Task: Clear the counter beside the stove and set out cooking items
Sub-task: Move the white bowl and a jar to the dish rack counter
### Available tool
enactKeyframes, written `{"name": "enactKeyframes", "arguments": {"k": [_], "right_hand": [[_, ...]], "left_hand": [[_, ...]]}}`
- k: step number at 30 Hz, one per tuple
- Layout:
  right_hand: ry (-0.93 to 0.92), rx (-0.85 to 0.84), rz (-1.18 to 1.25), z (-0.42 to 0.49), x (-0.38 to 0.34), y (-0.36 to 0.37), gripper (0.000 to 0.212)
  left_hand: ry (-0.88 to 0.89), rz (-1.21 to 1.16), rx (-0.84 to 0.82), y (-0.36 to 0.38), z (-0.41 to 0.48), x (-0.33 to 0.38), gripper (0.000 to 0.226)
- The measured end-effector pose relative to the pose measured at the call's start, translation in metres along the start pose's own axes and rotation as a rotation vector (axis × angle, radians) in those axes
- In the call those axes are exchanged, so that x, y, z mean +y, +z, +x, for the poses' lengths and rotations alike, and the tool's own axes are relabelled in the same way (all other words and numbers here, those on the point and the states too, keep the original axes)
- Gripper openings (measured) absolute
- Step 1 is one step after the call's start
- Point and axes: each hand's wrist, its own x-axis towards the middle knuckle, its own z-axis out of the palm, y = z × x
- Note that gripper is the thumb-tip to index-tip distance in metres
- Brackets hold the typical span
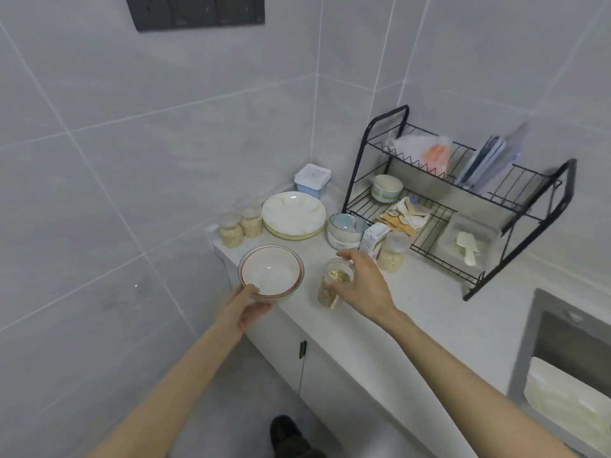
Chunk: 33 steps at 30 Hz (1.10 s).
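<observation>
There, bowl (271,274) and jar (326,294) near counter (429,309) edge.

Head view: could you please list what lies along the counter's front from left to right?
The red-rimmed bowl held by the left hand → open jar gripped by the right hand → lidded jar → clear tub with a scoop → sink.

No legible text anywhere. Small dark mark on the lid of the pale blue box (312,176), at 12 o'clock from the stack of plates (292,213): blurred. Print on the white carton (373,239), 4 o'clock from the plates: unreadable.
</observation>
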Motion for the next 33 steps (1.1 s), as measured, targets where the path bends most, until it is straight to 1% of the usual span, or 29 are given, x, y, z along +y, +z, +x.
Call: {"name": "enactKeyframes", "arguments": {"k": [3, 9, 10, 13, 16, 25, 27, 30, 33], "right_hand": [[0.001, -0.035, -0.002, 0.048, 0.011, 0.018, 0.059], [0.033, -0.096, -0.001, 0.129, 0.027, 0.051, 0.057], [0.031, -0.1, -0.002, 0.138, 0.031, 0.055, 0.057], [0.047, -0.115, -0.011, 0.158, 0.04, 0.063, 0.057], [0.08, -0.114, -0.01, 0.173, 0.046, 0.068, 0.056], [0.053, -0.071, -0.133, 0.191, 0.044, 0.079, 0.048], [0.067, -0.063, -0.138, 0.194, 0.045, 0.079, 0.046], [0.071, -0.042, -0.152, 0.196, 0.046, 0.079, 0.042], [0.057, -0.053, -0.146, 0.192, 0.045, 0.083, 0.042]], "left_hand": [[0.011, 0.003, 0.004, 0.005, 0.043, 0.014, 0.011], [-0.047, -0.029, 0.039, 0.011, 0.114, 0.035, 0.01], [-0.053, -0.028, 0.041, 0.011, 0.122, 0.037, 0.014], [-0.077, -0.046, 0.061, 0.008, 0.139, 0.04, 0.04], [-0.104, -0.071, 0.091, 0.007, 0.153, 0.043, 0.048], [-0.15, -0.119, 0.175, 0.014, 0.174, 0.045, 0.031], [-0.151, -0.138, 0.19, 0.014, 0.175, 0.045, 0.026], [-0.147, -0.136, 0.205, 0.015, 0.177, 0.044, 0.026], [-0.167, -0.134, 0.209, 0.015, 0.173, 0.043, 0.02]]}}
